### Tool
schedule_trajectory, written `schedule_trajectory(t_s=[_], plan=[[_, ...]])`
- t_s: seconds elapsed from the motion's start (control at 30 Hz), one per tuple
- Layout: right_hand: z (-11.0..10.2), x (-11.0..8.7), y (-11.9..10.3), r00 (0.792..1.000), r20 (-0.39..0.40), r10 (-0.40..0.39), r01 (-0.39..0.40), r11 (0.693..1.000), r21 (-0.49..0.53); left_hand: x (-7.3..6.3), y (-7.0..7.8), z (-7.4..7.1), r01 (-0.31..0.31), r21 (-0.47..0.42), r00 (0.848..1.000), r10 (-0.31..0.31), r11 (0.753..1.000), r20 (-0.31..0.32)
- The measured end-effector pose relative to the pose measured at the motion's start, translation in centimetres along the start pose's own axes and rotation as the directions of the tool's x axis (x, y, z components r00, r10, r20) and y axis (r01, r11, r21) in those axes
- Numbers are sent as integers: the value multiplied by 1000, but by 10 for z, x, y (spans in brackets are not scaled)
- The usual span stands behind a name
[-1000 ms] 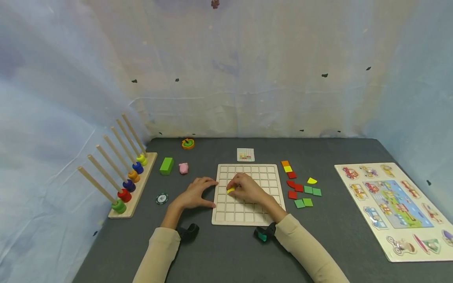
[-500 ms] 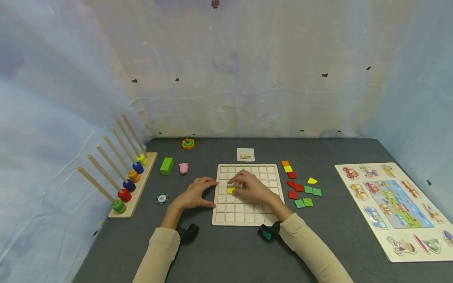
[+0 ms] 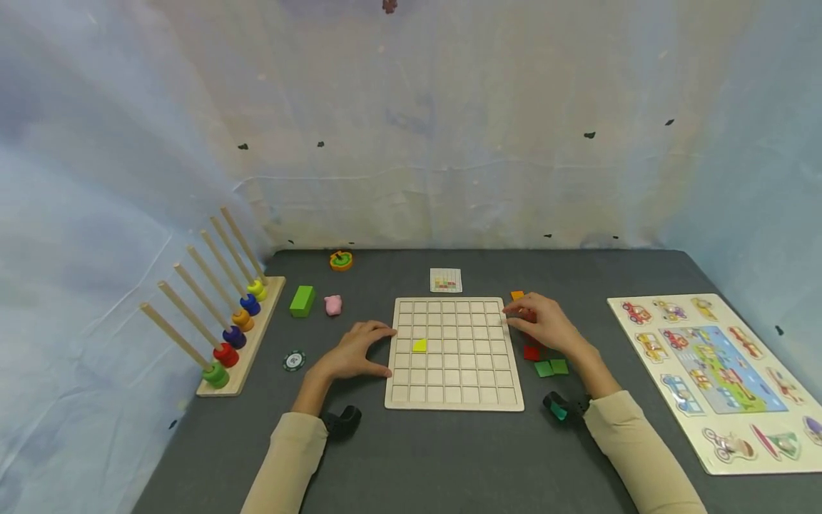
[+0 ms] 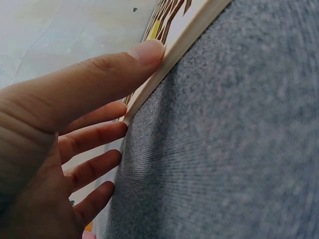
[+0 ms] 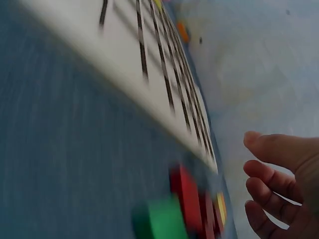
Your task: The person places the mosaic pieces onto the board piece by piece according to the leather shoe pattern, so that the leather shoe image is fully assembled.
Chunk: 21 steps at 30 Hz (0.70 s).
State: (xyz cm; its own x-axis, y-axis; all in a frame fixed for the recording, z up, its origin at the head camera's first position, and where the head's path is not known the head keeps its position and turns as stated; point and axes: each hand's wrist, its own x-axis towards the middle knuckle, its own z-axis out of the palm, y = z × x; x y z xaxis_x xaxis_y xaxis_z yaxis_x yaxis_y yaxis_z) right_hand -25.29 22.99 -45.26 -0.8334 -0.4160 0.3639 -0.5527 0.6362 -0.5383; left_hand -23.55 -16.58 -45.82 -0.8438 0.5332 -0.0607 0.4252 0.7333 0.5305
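Observation:
A pale wooden grid board [image 3: 452, 395] lies on the dark table, one yellow tile [image 3: 419, 345] set in a cell left of its middle. My left hand [image 3: 353, 351] rests at the board's left edge, thumb and fingers spread; the left wrist view shows the thumb [image 4: 149, 52] against the rim. My right hand [image 3: 546, 325] is over the loose tiles beside the right edge, fingers apart with nothing between them. Under and around it show an orange tile [image 3: 517, 294], a red tile [image 3: 531, 353] and green tiles [image 3: 559, 367]; the hand hides the others.
A small pattern card [image 3: 446, 280] lies behind the board. To the left are a peg stand [image 3: 239, 368] with coloured rings, a green block [image 3: 302, 301], a pink pig [image 3: 333, 305], a poker chip [image 3: 294, 360] and a green-orange toy [image 3: 341, 260]. A picture puzzle [image 3: 690, 446] lies right.
My right hand has let go of the yellow tile, which stays in its cell, and has moved right, off the board to the loose tiles. The left hand has not moved.

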Motion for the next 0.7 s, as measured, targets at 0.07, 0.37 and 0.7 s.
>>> schedule_trajectory(t_s=[0.07, 0.37, 0.7], plan=[[-10, -9, 11, 1000, -14, 23, -24, 999, -37, 0, 0, 0, 1, 0, 1000, -1, 1000, 3], [-39, -42, 46, 981, -112, 156, -173, 972, -162, 0, -2, 1, -3, -7, 1000, 3, 1000, -5], [-46, -56, 56, 960, -58, 276, -281, 950, -133, 1, -2, 1, -3, -10, 1000, 3, 1000, -4]])
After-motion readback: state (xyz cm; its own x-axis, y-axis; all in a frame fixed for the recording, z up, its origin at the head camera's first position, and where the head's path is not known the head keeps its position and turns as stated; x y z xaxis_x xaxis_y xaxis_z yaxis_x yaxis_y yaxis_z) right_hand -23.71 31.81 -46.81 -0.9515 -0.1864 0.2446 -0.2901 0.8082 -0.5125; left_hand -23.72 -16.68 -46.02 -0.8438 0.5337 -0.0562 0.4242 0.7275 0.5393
